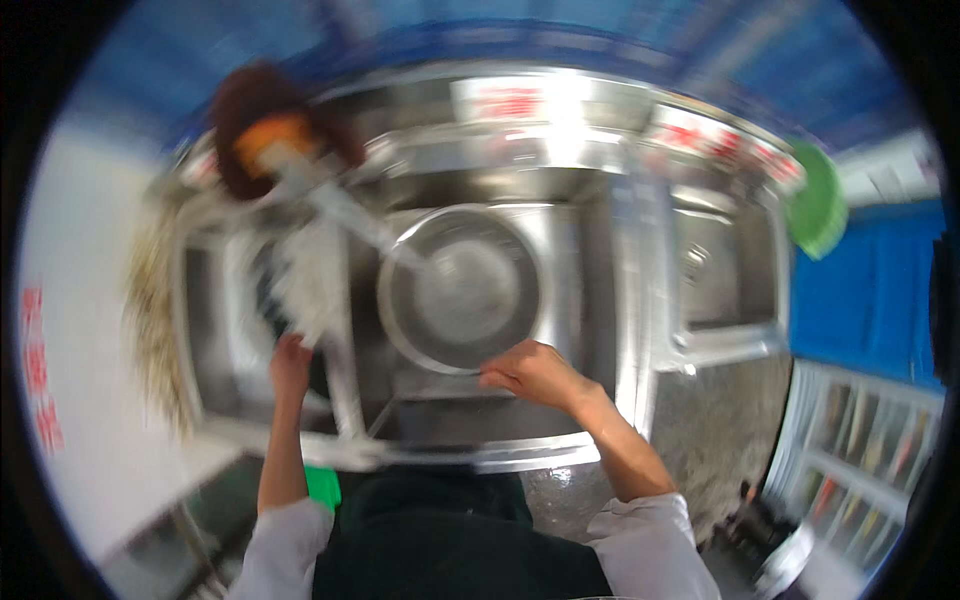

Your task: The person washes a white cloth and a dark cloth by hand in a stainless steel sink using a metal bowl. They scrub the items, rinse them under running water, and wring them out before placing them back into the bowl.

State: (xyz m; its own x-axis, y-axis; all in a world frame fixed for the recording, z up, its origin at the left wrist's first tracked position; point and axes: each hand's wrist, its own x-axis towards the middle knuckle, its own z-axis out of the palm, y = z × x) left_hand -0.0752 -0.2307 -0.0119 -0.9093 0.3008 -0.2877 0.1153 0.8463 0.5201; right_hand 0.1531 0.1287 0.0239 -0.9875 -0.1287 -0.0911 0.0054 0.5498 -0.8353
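Note:
A round metal basin (pixel 465 352) stands in the middle compartment of a stainless steel sink (pixel 600 315). My right hand (pixel 536 375) has its fingers closed at the basin's near rim. In the left compartment, my left hand (pixel 291 367) is at the lower end of a pale, blurred mass (pixel 311 277); its material and the exact grip are unclear. Something dark and rounded (pixel 321 375) lies partly behind that hand. A pale, translucent tube or water stream (pixel 345 210) slants down into the basin from a blurred orange part (pixel 274 142) at the upper left.
A smaller sink compartment (pixel 712 270) is at right, with a green basin (pixel 817 202) beyond it. White signs with red writing (pixel 502 101) line the back. A glass-fronted cabinet (pixel 862 435) stands lower right. Straw-coloured material (pixel 154 300) borders the left edge; a green object (pixel 322 487) is below.

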